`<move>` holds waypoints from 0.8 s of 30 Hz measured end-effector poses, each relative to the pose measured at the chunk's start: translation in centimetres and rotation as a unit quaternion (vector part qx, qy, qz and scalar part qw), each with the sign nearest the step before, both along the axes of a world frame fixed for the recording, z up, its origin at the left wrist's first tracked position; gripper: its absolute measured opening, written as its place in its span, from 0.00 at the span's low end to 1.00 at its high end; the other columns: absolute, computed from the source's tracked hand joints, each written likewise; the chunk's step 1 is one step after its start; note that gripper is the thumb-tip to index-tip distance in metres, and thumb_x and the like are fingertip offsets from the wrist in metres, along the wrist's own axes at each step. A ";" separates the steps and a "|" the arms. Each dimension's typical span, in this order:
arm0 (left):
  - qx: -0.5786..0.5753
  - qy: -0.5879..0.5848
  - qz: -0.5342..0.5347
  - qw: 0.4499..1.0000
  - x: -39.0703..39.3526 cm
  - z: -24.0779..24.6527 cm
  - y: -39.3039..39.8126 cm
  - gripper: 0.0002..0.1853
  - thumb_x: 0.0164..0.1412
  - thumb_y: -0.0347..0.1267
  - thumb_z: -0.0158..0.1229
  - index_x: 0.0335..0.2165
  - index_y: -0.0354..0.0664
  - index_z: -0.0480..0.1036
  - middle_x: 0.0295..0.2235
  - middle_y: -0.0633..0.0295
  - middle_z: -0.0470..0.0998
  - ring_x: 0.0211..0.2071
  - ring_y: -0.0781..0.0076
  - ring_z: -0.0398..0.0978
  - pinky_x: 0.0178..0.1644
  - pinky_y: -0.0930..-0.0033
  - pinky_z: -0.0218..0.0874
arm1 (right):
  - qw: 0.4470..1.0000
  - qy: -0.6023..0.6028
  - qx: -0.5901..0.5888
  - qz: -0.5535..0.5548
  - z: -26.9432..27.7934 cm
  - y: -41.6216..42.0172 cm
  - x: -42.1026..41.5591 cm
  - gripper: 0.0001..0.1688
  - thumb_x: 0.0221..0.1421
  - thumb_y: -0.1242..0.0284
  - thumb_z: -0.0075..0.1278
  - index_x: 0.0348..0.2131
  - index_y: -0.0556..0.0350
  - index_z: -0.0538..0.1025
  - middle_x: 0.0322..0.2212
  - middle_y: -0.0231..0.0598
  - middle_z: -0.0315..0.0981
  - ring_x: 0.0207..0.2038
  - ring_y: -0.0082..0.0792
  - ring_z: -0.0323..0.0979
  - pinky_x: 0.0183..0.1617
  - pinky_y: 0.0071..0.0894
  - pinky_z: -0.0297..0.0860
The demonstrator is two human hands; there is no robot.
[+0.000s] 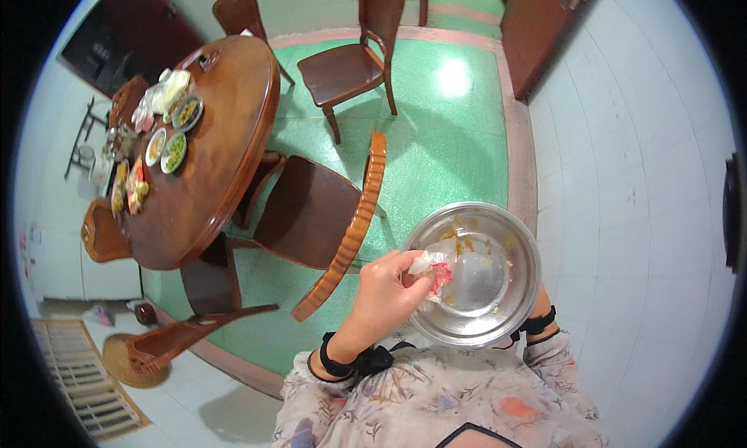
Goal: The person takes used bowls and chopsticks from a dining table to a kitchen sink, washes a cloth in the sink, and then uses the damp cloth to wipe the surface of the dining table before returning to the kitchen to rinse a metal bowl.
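Observation:
My left hand (390,287) pinches a crumpled translucent plastic bag (423,263) with a red printed part, over the near left rim of a stainless steel basin (525,232). Brown and yellowish food bits (459,242) cling to the basin's inner wall and floor. The basin is held up in front of my patterned top, with its open side facing up. My right forearm (544,302), with a black strap at the wrist, goes behind the basin's right side. The basin hides my right hand, so its grip does not show.
A round wooden table (233,121) on the left bears dishes of food (173,153) and plastic bags (166,92). A wooden chair (309,212) stands close by my left hand, another chair (344,74) farther off. The tiled wall (613,214) runs along my right, near an open door (540,34).

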State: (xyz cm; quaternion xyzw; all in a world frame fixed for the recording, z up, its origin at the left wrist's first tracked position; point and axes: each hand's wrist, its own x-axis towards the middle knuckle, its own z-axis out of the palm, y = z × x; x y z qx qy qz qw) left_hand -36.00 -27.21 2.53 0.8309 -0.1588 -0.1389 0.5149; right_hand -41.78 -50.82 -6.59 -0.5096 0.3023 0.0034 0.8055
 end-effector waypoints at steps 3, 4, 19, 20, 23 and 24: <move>-0.007 -0.028 0.031 0.999 1.8 0.3 -2.4 0.14 0.44 0.28 0.61 0.33 0.33 0.75 0.20 0.58 0.73 0.19 0.76 0.70 0.24 0.75 0.60 | 0.999 0.018 0.035 0.025 2.5 -2.3 4.1 0.15 0.62 0.63 0.39 0.39 0.53 0.71 0.31 0.28 0.69 0.31 0.18 0.67 0.34 0.19 0.67; 0.005 -0.029 0.043 0.999 2.2 0.4 -2.8 0.14 0.44 0.28 0.61 0.33 0.33 0.75 0.21 0.57 0.73 0.19 0.76 0.70 0.24 0.75 0.60 | 0.998 0.024 0.038 0.040 3.8 -2.9 5.3 0.14 0.62 0.63 0.39 0.39 0.53 0.70 0.30 0.28 0.68 0.30 0.17 0.67 0.34 0.19 0.67; -0.014 -0.042 0.287 0.957 14.7 -0.6 -13.7 0.13 0.45 0.29 0.60 0.33 0.34 0.75 0.23 0.54 0.75 0.21 0.69 0.73 0.26 0.71 0.63 | 0.965 -0.043 0.050 0.252 2.0 -13.9 27.0 0.18 0.60 0.70 0.40 0.48 0.56 0.66 0.39 0.32 0.69 0.38 0.24 0.68 0.44 0.26 0.66; -0.019 -0.044 0.295 0.954 16.4 -0.1 -14.8 0.13 0.46 0.29 0.60 0.33 0.34 0.76 0.24 0.54 0.76 0.21 0.72 0.73 0.26 0.72 0.63 | 0.958 -0.066 0.093 0.263 -1.1 -16.7 30.1 0.19 0.59 0.70 0.41 0.49 0.56 0.65 0.40 0.33 0.69 0.39 0.24 0.68 0.45 0.27 0.66; -0.054 -0.015 0.347 0.936 18.8 0.3 -16.0 0.12 0.46 0.28 0.60 0.33 0.33 0.76 0.26 0.56 0.78 0.22 0.78 0.73 0.26 0.74 0.64 | 0.948 -0.066 0.148 0.272 -5.7 -18.5 34.1 0.21 0.58 0.70 0.42 0.50 0.58 0.65 0.41 0.34 0.69 0.41 0.26 0.67 0.47 0.28 0.64; -0.049 -0.007 0.366 0.929 20.3 0.2 -16.6 0.12 0.47 0.27 0.59 0.33 0.33 0.76 0.24 0.59 0.78 0.22 0.82 0.73 0.27 0.76 0.64 | 0.947 -0.058 0.145 0.281 -5.8 -19.0 36.1 0.21 0.57 0.70 0.43 0.49 0.58 0.65 0.41 0.34 0.69 0.42 0.26 0.67 0.48 0.27 0.64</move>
